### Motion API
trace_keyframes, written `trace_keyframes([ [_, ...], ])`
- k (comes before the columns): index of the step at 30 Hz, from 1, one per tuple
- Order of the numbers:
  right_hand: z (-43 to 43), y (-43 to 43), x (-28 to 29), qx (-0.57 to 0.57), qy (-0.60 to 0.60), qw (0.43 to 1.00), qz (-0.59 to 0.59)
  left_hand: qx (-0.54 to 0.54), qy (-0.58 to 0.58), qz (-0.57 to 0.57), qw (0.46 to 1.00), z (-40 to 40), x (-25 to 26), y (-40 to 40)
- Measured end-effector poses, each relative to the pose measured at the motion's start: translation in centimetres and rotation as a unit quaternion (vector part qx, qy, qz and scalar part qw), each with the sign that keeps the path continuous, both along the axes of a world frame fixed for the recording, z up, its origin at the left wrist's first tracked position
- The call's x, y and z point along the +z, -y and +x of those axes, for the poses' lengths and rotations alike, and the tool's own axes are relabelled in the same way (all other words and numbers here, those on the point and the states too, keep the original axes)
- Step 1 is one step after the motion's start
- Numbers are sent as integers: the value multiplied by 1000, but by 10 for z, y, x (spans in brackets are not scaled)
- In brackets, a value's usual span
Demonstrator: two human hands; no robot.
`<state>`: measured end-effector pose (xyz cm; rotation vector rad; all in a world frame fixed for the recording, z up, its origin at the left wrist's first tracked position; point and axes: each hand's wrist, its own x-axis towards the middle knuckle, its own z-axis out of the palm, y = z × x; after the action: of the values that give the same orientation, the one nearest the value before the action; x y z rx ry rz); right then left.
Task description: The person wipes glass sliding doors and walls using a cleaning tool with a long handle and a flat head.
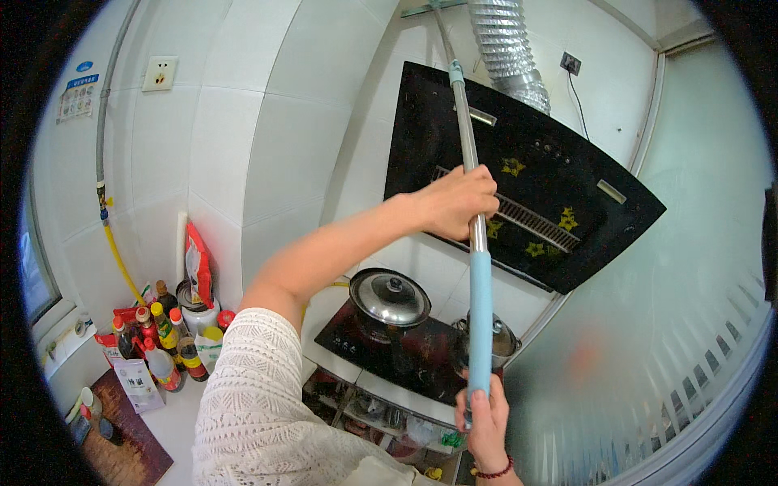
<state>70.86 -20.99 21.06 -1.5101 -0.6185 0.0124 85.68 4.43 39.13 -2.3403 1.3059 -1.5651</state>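
Note:
My left hand (pixel 459 201) is closed around the bare metal tube of a long-handled cleaning tool (pixel 467 127), just above its pale blue grip. My right hand (pixel 486 419), with a dark red beaded bracelet at the wrist, grasps the lower end of that blue grip (pixel 481 310). The pole slants upward across the front of a black range hood (pixel 529 182) with yellow flower decorations. At the top, the tool's flat crossbar head (pixel 433 8) lies near the white tiled wall, partly cut off by the picture's edge. Whether it touches the wall I cannot tell.
A lidded wok (pixel 390 297) and a lidded pot (pixel 503 340) stand on the black gas stove (pixel 377 355). A silver exhaust duct (pixel 507 45) rises behind the hood. Several sauce bottles (pixel 164 328) and a wooden cutting board (pixel 124 431) are left. Frosted glass (pixel 656 243) borders the right.

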Motion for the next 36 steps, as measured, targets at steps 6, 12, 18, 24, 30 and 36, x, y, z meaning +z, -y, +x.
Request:
trace_keyframes([
  [6,40,-77,20,271,-248,906,209,67,-9,24,997,22,35,-57],
  [12,76,-165,37,264,-182,915,246,72,96,-171,978,15,9,-102],
  [18,130,-234,85,265,-146,909,286,-168,-179,-351,904,11,12,-140],
  [24,171,-302,135,316,-136,878,332,24,4,-336,941,72,72,-170],
  [30,170,-310,116,298,-164,883,323,49,-12,-343,938,67,53,-175],
  [36,101,-287,45,336,-231,874,264,33,-53,-349,935,-3,-33,-164],
])
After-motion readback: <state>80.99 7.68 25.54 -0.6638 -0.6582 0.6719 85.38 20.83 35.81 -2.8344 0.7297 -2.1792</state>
